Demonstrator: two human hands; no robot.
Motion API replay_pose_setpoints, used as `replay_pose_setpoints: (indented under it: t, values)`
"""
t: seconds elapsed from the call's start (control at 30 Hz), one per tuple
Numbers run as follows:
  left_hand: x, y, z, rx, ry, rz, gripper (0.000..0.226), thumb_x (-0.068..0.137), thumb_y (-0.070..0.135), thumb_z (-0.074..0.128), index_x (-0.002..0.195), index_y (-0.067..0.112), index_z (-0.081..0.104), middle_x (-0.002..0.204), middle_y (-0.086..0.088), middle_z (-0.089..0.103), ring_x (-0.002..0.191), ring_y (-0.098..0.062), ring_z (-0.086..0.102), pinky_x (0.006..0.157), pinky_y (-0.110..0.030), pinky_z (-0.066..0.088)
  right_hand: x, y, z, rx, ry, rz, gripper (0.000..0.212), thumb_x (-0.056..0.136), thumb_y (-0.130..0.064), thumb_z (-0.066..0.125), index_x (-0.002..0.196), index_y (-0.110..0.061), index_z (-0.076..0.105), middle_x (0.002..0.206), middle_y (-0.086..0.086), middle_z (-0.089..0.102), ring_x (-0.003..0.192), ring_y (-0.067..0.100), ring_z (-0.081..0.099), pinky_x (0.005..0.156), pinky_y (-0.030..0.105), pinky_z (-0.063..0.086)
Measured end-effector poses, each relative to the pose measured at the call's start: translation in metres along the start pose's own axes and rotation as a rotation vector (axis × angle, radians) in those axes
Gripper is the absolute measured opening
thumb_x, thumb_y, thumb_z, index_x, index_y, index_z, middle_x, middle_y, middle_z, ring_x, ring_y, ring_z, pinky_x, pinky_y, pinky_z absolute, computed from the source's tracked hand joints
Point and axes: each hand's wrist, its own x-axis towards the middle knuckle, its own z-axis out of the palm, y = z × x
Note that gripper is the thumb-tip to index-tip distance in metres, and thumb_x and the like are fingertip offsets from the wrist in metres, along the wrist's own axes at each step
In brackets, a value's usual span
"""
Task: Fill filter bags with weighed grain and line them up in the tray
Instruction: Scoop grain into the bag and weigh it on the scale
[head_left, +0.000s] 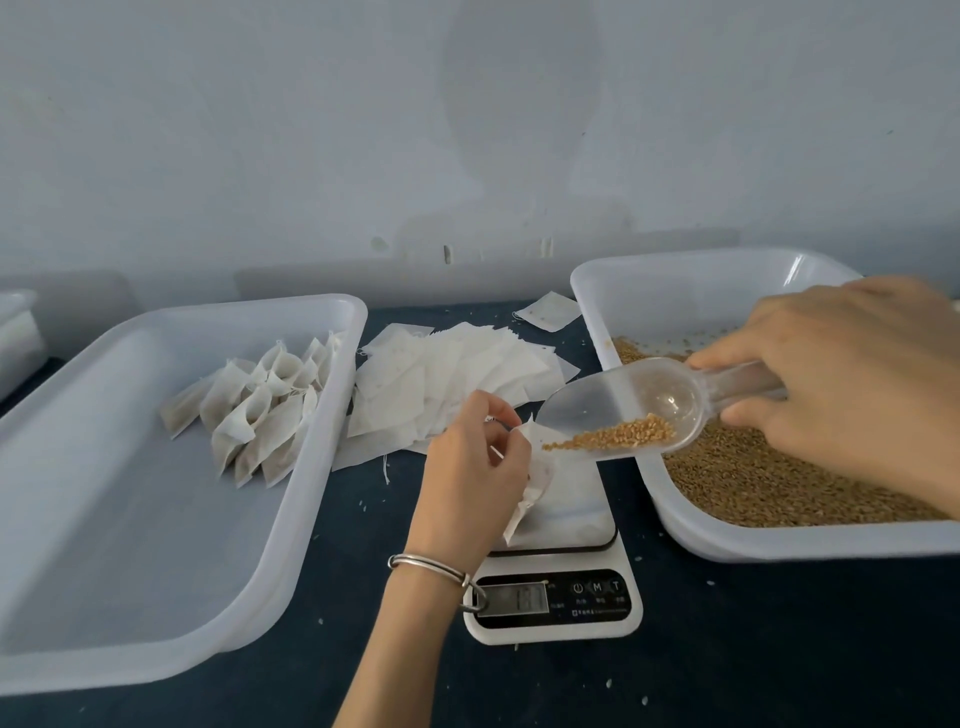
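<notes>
Now, left hand (470, 470): pinches filter bag (535, 478) over scale (558, 587), centre frame.
Right hand (852, 374): grips scoop (623, 410) holding grain (618, 436).

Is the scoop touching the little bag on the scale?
Cannot tell. In the head view the scoop tip overlaps the mouth of the bag that the left hand holds open, but no contact or gap shows plainly.
</notes>
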Motion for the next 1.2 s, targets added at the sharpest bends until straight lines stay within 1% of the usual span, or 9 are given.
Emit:
replay_pose_setpoints:
  t: [0.17, 0.37, 0.67, 0.73, 0.9, 1.0, 1.07, 1.13, 1.2]
  values:
    - [-0.001, 0.000, 0.000, 0.003, -0.004, -0.003, 0.011, 0.091, 0.011, 0.050, 0.087, 0.021, 0.051, 0.061, -0.005, 0.064, 0.057, -0.023, 0.059, 0.058, -0.023, 0.048, 0.000, -0.002, -0.004, 0.005, -0.008, -0.007, 0.021, 0.080, -0.042, 0.064, 0.097, -0.055, 0.061, 0.069, -0.022, 0.046, 0.078, 0.008, 0.043, 0.090, 0.034, 0.030]
    - [-0.001, -0.001, 0.000, -0.003, 0.002, -0.012, 0.011, 0.090, 0.011, 0.050, 0.087, 0.021, 0.051, 0.061, -0.005, 0.065, 0.055, -0.022, 0.059, 0.054, -0.018, 0.046, -0.001, -0.008, -0.009, -0.023, 0.009, -0.019, 0.019, 0.080, -0.037, 0.064, 0.094, -0.050, 0.063, 0.078, -0.022, 0.052, 0.087, 0.008, 0.052, 0.093, 0.034, 0.029]
    - [0.000, 0.000, 0.002, -0.002, -0.004, -0.024, 0.012, 0.091, 0.010, 0.050, 0.087, 0.021, 0.050, 0.062, -0.005, 0.065, 0.054, -0.022, 0.058, 0.056, -0.024, 0.048, 0.001, -0.008, -0.008, -0.044, 0.026, -0.037, 0.026, 0.080, -0.032, 0.063, 0.097, -0.052, 0.062, 0.076, -0.022, 0.045, 0.083, 0.009, 0.046, 0.097, 0.036, 0.029]
    - [0.000, 0.000, 0.002, -0.007, -0.003, -0.024, 0.011, 0.090, 0.010, 0.049, 0.087, 0.020, 0.050, 0.062, -0.005, 0.065, 0.050, -0.018, 0.057, 0.055, -0.022, 0.047, 0.001, -0.007, -0.007, -0.044, 0.034, -0.029, 0.024, 0.079, -0.030, 0.064, 0.094, -0.049, 0.063, 0.078, -0.021, 0.048, 0.087, 0.010, 0.050, 0.095, 0.035, 0.029]
    - [-0.001, 0.001, 0.002, -0.009, -0.009, -0.023, 0.010, 0.090, 0.010, 0.049, 0.088, 0.020, 0.050, 0.062, -0.005, 0.065, 0.055, -0.023, 0.059, 0.059, -0.027, 0.049, 0.001, -0.005, -0.003, -0.043, 0.035, -0.017, 0.015, 0.077, -0.033, 0.065, 0.087, -0.044, 0.066, 0.074, -0.020, 0.053, 0.084, 0.010, 0.054, 0.084, 0.033, 0.027]
    - [-0.001, 0.001, 0.002, -0.014, -0.006, -0.023, 0.012, 0.090, 0.010, 0.049, 0.087, 0.021, 0.050, 0.061, -0.005, 0.065, 0.050, -0.016, 0.056, 0.056, -0.022, 0.047, 0.001, -0.001, 0.001, -0.027, 0.032, -0.015, 0.012, 0.077, -0.037, 0.064, 0.086, -0.045, 0.065, 0.067, -0.019, 0.054, 0.073, 0.005, 0.052, 0.070, 0.026, 0.023]
    - [0.000, 0.001, 0.002, -0.018, -0.005, -0.024, 0.012, 0.091, 0.010, 0.049, 0.086, 0.020, 0.050, 0.061, -0.006, 0.065, 0.052, -0.021, 0.057, 0.056, -0.023, 0.046, 0.001, 0.002, 0.003, -0.018, 0.026, -0.009, 0.011, 0.078, -0.041, 0.064, 0.087, -0.047, 0.065, 0.065, -0.021, 0.053, 0.067, 0.000, 0.047, 0.059, 0.025, 0.017]
    - [0.000, 0.001, 0.003, -0.013, -0.009, -0.022, 0.010, 0.091, 0.010, 0.049, 0.087, 0.020, 0.050, 0.062, -0.006, 0.065, 0.056, -0.024, 0.059, 0.057, -0.024, 0.047, 0.000, 0.005, 0.004, -0.015, 0.034, -0.002, 0.012, 0.078, -0.042, 0.064, 0.087, -0.050, 0.064, 0.063, -0.021, 0.051, 0.064, 0.000, 0.043, 0.057, 0.026, 0.015]
    - [0.000, 0.001, 0.004, -0.004, -0.011, -0.016, 0.010, 0.091, 0.010, 0.049, 0.088, 0.019, 0.051, 0.061, -0.004, 0.065, 0.056, -0.023, 0.059, 0.057, -0.024, 0.048, -0.001, 0.005, 0.004, -0.027, 0.046, -0.003, 0.012, 0.077, -0.040, 0.064, 0.085, -0.048, 0.065, 0.063, -0.019, 0.052, 0.066, 0.002, 0.047, 0.056, 0.026, 0.013]
